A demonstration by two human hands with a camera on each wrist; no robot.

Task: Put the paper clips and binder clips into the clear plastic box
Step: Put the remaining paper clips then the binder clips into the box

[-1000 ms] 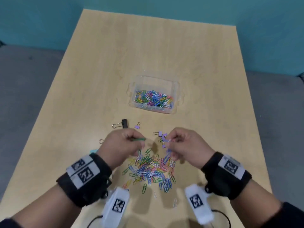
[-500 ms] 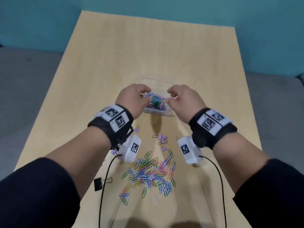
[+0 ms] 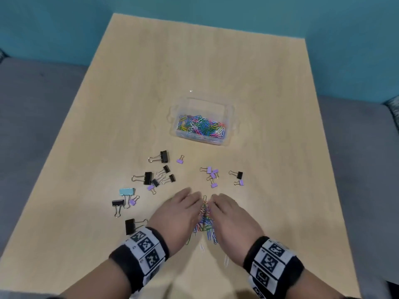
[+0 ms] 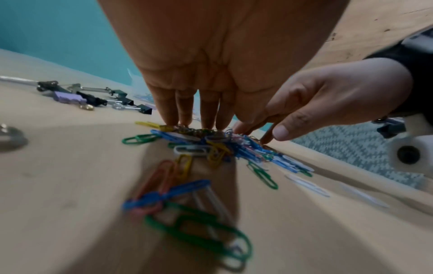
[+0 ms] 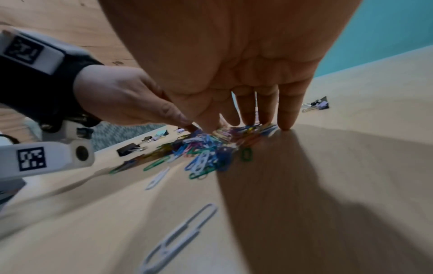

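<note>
A pile of coloured paper clips (image 3: pixel 205 222) lies on the wooden table, squeezed between my two hands. My left hand (image 3: pixel 183 206) presses its straight fingers (image 4: pixel 185 111) down against the pile's left side (image 4: pixel 211 146). Opposite it, my right hand (image 3: pixel 226 209) sets its straight fingers (image 5: pixel 264 111) on the right side (image 5: pixel 211 146). Neither hand holds anything. The clear plastic box (image 3: pixel 203 102) stands farther back with many paper clips in it. Black binder clips (image 3: pixel 149 178) and purple binder clips (image 3: pixel 212 174) lie scattered between box and hands.
A light blue binder clip (image 3: pixel 127 192) and more black ones (image 3: pixel 129 226) lie left of my left wrist. Another black clip (image 3: pixel 237 174) lies to the right. Stray white paper clips (image 3: pixel 226 260) rest near the table's front edge. Grey floor flanks the table.
Half a second ago both hands were over the box with clips. They have since come back toward me and now lie flat on either side of the pile.
</note>
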